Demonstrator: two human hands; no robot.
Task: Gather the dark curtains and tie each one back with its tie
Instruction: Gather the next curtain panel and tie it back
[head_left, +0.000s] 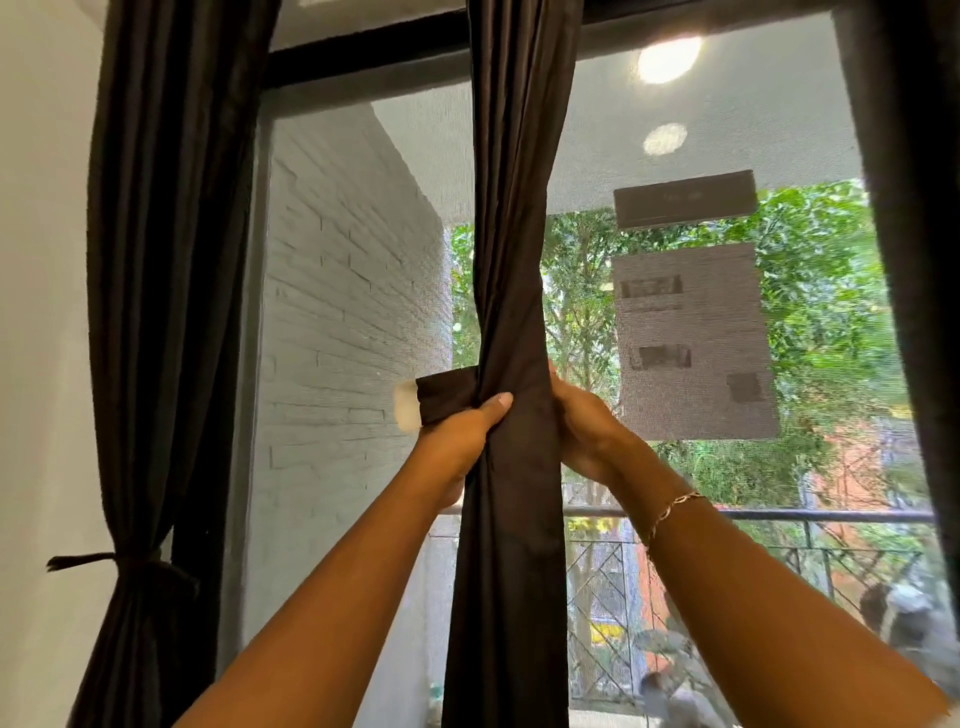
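Left hand (457, 441), right hand (587, 431): grip curled round bunched dark curtain (514, 260); tie (441, 397) juts left.

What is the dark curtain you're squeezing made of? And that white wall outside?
The middle curtain looks like smooth woven cloth with a faint sheen; it falls in soft folds where it is bunched. The wall looks like brick painted white: staggered block lines show.

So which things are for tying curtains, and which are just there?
For the job: gathered dark brown fabric curtain, gripped by left hand and right hand; its dark tie strip; tied dark curtain at left.
Just there: gold chain bracelet; black metal railing; white brick wall.
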